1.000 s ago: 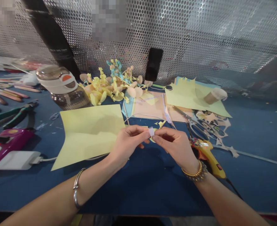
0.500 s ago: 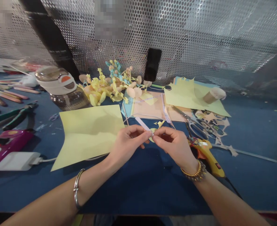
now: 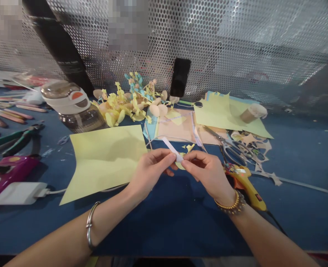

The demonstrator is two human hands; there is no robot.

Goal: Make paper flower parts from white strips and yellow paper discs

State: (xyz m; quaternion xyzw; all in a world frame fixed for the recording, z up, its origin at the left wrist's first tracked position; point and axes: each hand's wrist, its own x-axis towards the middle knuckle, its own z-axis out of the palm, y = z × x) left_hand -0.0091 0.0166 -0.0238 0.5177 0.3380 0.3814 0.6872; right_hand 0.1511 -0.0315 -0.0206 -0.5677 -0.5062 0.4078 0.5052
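Strip (image 3: 169,144) held between both hands over the near middle of the worktop (image 3: 166,222). Change over the last second: at first only a stub of white showed at the fingertips; then a long narrow length stood out, up and to the left; now that length is still out, and more of the lower end shows between the two pinches. Left hand (image 3: 150,168) pinches the strip, thumb on top, the free length running out past the fingers. Right hand (image 3: 208,168) has thumb and forefinger closed on the lower end, just beside the left thumb. Reads as a shift of grip along the strip, my judgement, with the end now more exposed and both hands sharing it; whether it is being folded or only turned, cannot tell. Yellow piece (image 3: 181,165) just behind the fingertips, partly hidden; held or lying, not clear. Small yellow scraps (image 3: 190,147) just beyond it. Yellow sheet (image 3: 105,159) lies by the left hand, partly behind it. Glue gun (image 3: 250,185) on its side near the right wrist; scissors (image 3: 233,150) beyond, beside cut-out scraps (image 3: 249,140). Paper flowers (image 3: 116,105) heaped at the back, between bottle (image 3: 69,100) and phone (image 3: 180,78), the latter upright against the mesh (image 3: 208,44).
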